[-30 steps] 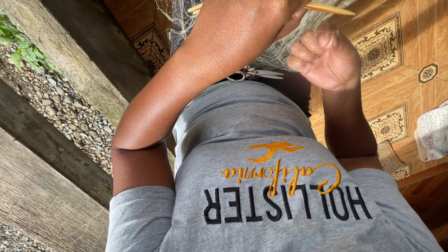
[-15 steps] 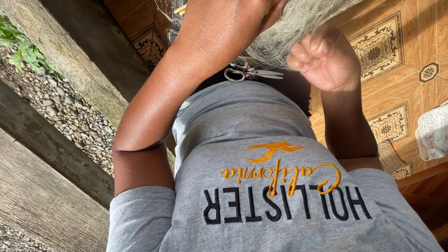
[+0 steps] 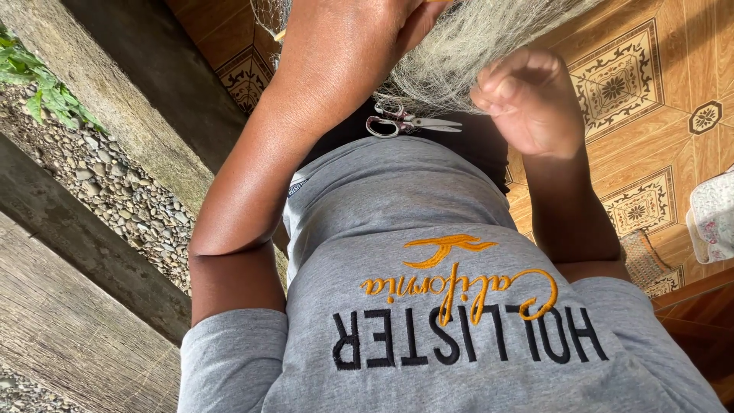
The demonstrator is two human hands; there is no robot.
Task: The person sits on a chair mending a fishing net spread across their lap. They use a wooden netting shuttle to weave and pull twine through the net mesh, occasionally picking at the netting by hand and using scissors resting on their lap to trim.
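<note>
Netting (image 3: pixel 466 46), a pale grey-white mesh bunched up at the top centre of the frame, is being worked over the person's lap. The left hand (image 3: pixel 359 38) is reaching up into it at the top of the picture, fingers gripping a gather of the mesh, though the fingertips are running off the frame edge. The right hand (image 3: pixel 527 99), upper right of centre, is curling into a loose fist just below the mesh; whether a thread or tool is pinched in there, I cannot tell. A slim yellowish stick (image 3: pixel 281 34) is poking out beside the left hand, mostly hidden.

My read: this is the middle of a knotting or mending pass, one hand tensioning the mesh while the other is drawing something tight. The next move looks to call for steady tension and a careful, small pull.

Scissors (image 3: pixel 409 122) with silver blades are lying closed on the lap, just under the netting, between the two forearms. A grey shirt (image 3: pixel 428 336) is filling the lower frame. Patterned orange floor tiles (image 3: pixel 634 84) are showing at the right, a concrete ledge (image 3: pixel 130 92) and gravel (image 3: pixel 115 191) at the left, with green leaves (image 3: pixel 38 84) in the upper-left corner.
</note>
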